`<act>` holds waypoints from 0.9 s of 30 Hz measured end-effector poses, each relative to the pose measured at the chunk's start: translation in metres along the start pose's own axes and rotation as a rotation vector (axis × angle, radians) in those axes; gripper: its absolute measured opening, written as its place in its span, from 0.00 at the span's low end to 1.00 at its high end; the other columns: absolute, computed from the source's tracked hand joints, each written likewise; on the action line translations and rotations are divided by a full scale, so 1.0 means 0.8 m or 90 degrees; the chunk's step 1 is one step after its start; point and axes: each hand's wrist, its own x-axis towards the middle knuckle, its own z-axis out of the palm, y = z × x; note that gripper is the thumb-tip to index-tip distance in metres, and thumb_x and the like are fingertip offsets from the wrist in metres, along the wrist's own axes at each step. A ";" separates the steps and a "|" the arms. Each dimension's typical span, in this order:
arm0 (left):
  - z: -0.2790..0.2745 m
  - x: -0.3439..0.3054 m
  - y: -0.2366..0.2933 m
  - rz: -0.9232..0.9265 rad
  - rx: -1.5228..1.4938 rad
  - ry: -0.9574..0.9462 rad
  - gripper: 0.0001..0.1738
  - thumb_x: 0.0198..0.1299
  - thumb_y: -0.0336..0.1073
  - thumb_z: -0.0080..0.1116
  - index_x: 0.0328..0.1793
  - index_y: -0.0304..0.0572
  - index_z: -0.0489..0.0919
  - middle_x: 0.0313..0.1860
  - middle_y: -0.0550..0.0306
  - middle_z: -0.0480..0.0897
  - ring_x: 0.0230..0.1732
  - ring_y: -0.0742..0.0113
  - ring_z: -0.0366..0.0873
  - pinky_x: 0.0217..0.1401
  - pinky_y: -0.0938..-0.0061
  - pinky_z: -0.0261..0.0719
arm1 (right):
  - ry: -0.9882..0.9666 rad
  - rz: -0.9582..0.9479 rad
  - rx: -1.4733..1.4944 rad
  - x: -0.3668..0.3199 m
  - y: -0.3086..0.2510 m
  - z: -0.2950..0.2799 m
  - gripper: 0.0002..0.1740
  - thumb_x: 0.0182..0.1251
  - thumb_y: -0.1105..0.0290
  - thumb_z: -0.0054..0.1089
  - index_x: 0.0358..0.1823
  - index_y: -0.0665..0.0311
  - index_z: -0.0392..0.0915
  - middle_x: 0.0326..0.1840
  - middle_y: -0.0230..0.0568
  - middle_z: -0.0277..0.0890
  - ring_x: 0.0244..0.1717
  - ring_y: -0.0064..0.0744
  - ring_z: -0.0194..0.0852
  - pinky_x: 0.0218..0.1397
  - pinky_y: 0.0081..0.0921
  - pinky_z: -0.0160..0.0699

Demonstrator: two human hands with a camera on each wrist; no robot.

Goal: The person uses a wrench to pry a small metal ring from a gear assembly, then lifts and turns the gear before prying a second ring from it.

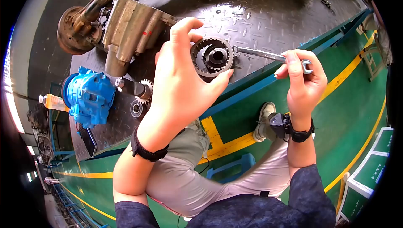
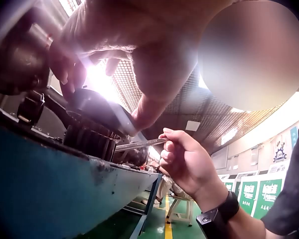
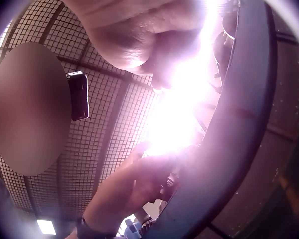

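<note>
My left hand [image 1: 178, 79] grips a dark round gear [image 1: 229, 62] at the table's edge, thumb on its near side and fingers on the far side. The gear has a toothed inner ring and a splined hub in the middle. In the left wrist view, a smooth ring [image 2: 97, 107] sits over a toothed section [image 2: 89, 142]. My right hand [image 1: 304, 81] pinches a silver wrench [image 1: 262, 54] near its open end. The wrench's other end reaches the gear's right side. Glare hides the contact in the right wrist view.
On the tread-plate table [image 1: 268, 31] stand a metal housing [image 1: 132, 31], a rusty shaft with a flange [image 1: 75, 35] and a blue pump-like unit [image 1: 90, 96]. A small gear shaft [image 1: 136, 88], a bearing [image 1: 137, 109] and a phone [image 1: 87, 140] lie on the left. A blue stool [image 1: 235, 167] is below.
</note>
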 end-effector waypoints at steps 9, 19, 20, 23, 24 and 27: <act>0.009 0.003 -0.003 0.003 0.019 0.017 0.49 0.41 0.42 0.86 0.66 0.42 0.64 0.48 0.51 0.81 0.48 0.61 0.78 0.56 0.65 0.78 | -0.050 -0.044 -0.057 -0.004 0.001 0.002 0.06 0.74 0.75 0.63 0.39 0.72 0.81 0.24 0.35 0.82 0.24 0.18 0.80 0.30 0.15 0.77; 0.009 0.002 -0.002 0.023 0.091 -0.022 0.43 0.47 0.45 0.81 0.68 0.43 0.72 0.50 0.46 0.77 0.56 0.50 0.76 0.62 0.60 0.75 | -0.040 -0.027 -0.019 -0.007 0.001 0.004 0.06 0.73 0.74 0.64 0.39 0.72 0.82 0.26 0.34 0.82 0.24 0.19 0.80 0.30 0.16 0.76; 0.009 0.002 -0.003 0.029 0.091 -0.033 0.42 0.48 0.45 0.80 0.69 0.43 0.73 0.51 0.44 0.77 0.58 0.49 0.75 0.63 0.59 0.75 | -0.039 -0.022 -0.019 -0.006 -0.001 0.004 0.06 0.73 0.74 0.64 0.39 0.72 0.82 0.26 0.34 0.81 0.24 0.19 0.80 0.30 0.16 0.76; 0.009 0.004 -0.006 0.061 0.042 -0.051 0.40 0.52 0.42 0.78 0.70 0.41 0.74 0.59 0.42 0.77 0.63 0.45 0.73 0.68 0.58 0.72 | -0.028 -0.014 -0.029 -0.006 -0.003 0.006 0.06 0.73 0.74 0.64 0.39 0.72 0.82 0.25 0.33 0.80 0.24 0.18 0.79 0.30 0.15 0.74; 0.011 0.004 -0.010 0.084 0.041 -0.043 0.39 0.52 0.42 0.77 0.70 0.41 0.75 0.61 0.43 0.78 0.64 0.45 0.73 0.68 0.59 0.71 | -0.028 -0.013 -0.025 -0.006 -0.003 0.007 0.06 0.73 0.74 0.64 0.39 0.72 0.82 0.24 0.33 0.80 0.24 0.18 0.79 0.30 0.15 0.74; 0.006 0.006 -0.010 0.109 0.020 -0.079 0.39 0.52 0.40 0.77 0.71 0.41 0.75 0.64 0.46 0.79 0.64 0.46 0.74 0.70 0.59 0.70 | -0.031 -0.012 -0.018 -0.006 -0.002 0.006 0.06 0.73 0.74 0.64 0.39 0.71 0.82 0.24 0.33 0.79 0.24 0.18 0.78 0.30 0.15 0.73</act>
